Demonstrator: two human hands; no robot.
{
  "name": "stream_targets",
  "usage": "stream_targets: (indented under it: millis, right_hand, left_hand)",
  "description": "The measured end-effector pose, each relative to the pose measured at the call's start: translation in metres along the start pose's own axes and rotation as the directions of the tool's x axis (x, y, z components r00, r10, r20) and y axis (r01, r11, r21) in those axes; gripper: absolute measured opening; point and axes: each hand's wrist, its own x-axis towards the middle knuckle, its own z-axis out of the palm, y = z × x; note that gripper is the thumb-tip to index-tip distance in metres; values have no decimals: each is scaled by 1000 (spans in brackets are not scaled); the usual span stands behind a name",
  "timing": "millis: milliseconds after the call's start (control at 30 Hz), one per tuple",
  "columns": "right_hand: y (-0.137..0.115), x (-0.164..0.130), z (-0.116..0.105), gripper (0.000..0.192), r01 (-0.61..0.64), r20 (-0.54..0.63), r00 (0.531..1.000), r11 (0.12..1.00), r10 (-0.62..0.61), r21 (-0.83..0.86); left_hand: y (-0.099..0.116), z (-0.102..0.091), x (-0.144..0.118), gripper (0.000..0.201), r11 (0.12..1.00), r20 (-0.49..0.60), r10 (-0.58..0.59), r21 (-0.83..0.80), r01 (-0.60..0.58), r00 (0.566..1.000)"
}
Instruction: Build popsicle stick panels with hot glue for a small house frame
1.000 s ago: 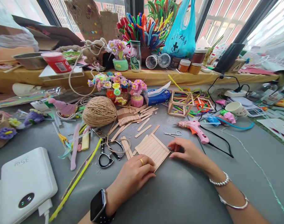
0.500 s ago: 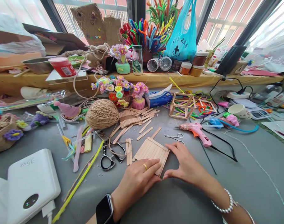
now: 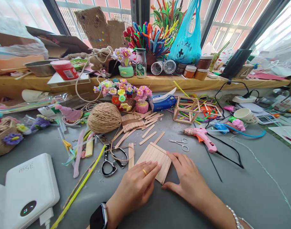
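Note:
A flat panel of glued popsicle sticks [image 3: 155, 158] lies on the grey table near me. My left hand [image 3: 135, 185], with a gold ring and a black watch at the wrist, rests its fingertips on the panel's near left edge. My right hand [image 3: 187, 178] lies flat against the panel's right edge, thumb at its near corner. Both hands press or frame the panel; neither lifts it. Loose popsicle sticks [image 3: 145, 132] are scattered just beyond it.
Black scissors [image 3: 110, 160] and a ball of twine [image 3: 104, 117] lie to the left, a white power bank [image 3: 26, 187] at the near left. Small silver scissors [image 3: 180, 143], a pink glue gun [image 3: 201, 136] with its black cord and a stick cube [image 3: 186, 109] are right of centre. A cluttered shelf [image 3: 145, 81] runs along the back.
My right hand has moved in from the panel's far right corner to lie along its right side and near corner. The left hand stays on the panel. The view shifted slightly.

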Motion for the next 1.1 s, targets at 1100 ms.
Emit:
stream_targets:
  millis: [1100]
  right_hand:
    - [44,13,5,103,250,232,913,911,-335,328]
  left_hand:
    - [-3,3,-1,73,990,332,-136,13,140,933]
